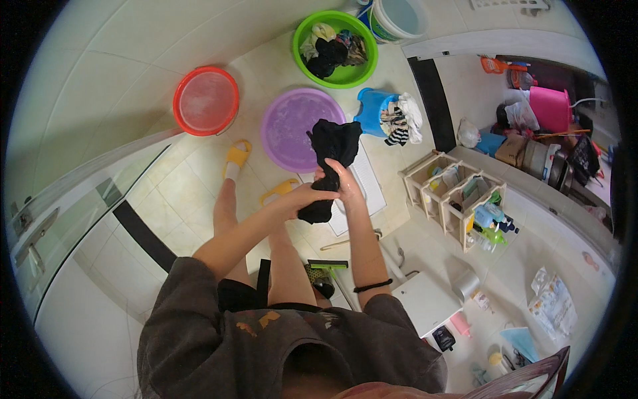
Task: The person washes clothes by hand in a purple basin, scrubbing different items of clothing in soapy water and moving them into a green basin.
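A bunched black cloth garment (336,142) is gripped by both hands in front of me. My left hand (340,179) is closed around its middle, and my right hand (302,197) holds it lower down, close beside the left. The garment's upper part hangs partly over the near right rim of a purple basin (284,130) on the floor, which holds cloudy water. Beyond the purple basin is a green basin (369,70) with dark and light clothes (333,50). A blue stool-like container (370,112) with white and striped clothes (407,119) lies to the right.
A red bucket (206,101) stands by the left wall, and a white bucket (398,20) at the top. A squat toilet (364,184) is set in the floor under my left hand. A shelf rack (448,194) with bottles is at the right; a squeegee (328,264) is near my legs.
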Tool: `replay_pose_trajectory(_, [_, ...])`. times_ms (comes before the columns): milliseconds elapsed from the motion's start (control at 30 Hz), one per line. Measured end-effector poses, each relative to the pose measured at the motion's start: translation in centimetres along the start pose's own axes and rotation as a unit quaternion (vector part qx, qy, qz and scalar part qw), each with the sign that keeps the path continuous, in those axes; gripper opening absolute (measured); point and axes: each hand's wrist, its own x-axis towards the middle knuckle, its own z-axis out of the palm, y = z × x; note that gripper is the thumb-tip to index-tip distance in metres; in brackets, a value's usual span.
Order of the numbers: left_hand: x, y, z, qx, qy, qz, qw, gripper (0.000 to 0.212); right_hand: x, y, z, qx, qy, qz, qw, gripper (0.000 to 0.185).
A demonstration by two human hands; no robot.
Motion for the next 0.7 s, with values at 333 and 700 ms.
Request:
replay_pose_trajectory(333, [8.7, -3.5, -0.8, 0.175, 0.265, 0.168, 0.933, 0.078, 7.4, -0.3, -2.4, -0.370, 0.161, -0.038, 0.914, 0.035])
replay_pose_trajectory(700, [7.4, -0.9, -3.9, -0.194, 0.136, 0.151, 0.960, 0.088, 8.4, -0.5, -3.0, -0.415, 0.187, -0.192, 0.870, 0.086])
